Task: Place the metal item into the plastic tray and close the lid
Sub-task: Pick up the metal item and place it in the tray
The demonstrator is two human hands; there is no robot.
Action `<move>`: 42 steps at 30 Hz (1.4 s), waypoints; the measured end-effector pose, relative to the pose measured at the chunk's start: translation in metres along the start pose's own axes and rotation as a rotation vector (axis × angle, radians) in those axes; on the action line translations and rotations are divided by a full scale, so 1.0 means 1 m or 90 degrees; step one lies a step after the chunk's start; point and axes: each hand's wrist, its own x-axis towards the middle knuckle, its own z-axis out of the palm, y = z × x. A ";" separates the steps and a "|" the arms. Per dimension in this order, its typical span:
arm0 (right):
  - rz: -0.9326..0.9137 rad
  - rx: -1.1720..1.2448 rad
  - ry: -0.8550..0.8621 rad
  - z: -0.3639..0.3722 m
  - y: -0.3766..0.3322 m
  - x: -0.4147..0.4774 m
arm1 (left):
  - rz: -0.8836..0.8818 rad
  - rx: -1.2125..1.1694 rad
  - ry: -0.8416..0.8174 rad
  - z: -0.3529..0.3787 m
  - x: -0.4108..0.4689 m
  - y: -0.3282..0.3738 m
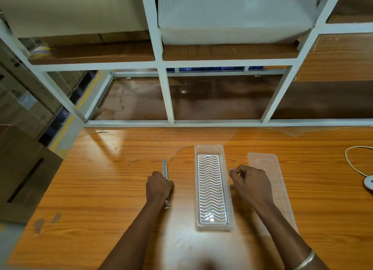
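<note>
A long clear plastic tray (227, 193) with a white wavy grid insert lies lengthwise in the middle of the wooden table. Its clear lid (279, 181) lies flat to the right, partly under my right forearm. A slim metal item (164, 167) lies on the table left of the tray. My left hand (159, 187) is closed over the middle of the metal item, whose ends stick out above and below the fist. My right hand (251, 184) hovers just right of the tray with fingers loosely curled and nothing in them.
A white metal shelf frame (169, 100) rises at the table's far edge, with boxes on its shelves. A white cable and round white device (369, 182) lie at the right edge. Cardboard boxes (24, 168) stand off the table's left side.
</note>
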 end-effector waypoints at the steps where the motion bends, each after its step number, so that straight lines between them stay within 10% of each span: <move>1: 0.000 0.000 0.000 0.000 0.000 0.000 | 0.004 0.005 0.005 -0.001 0.000 0.000; 9: -0.001 0.007 -0.004 -0.002 0.002 0.001 | 0.014 -0.059 0.013 -0.006 0.008 -0.010; 18: -0.001 0.031 0.001 0.003 0.001 0.006 | -0.056 -0.478 -0.180 -0.022 -0.008 0.005; 42: -0.031 0.049 0.039 -0.005 -0.010 0.028 | 0.102 -0.629 -0.216 -0.062 -0.020 0.048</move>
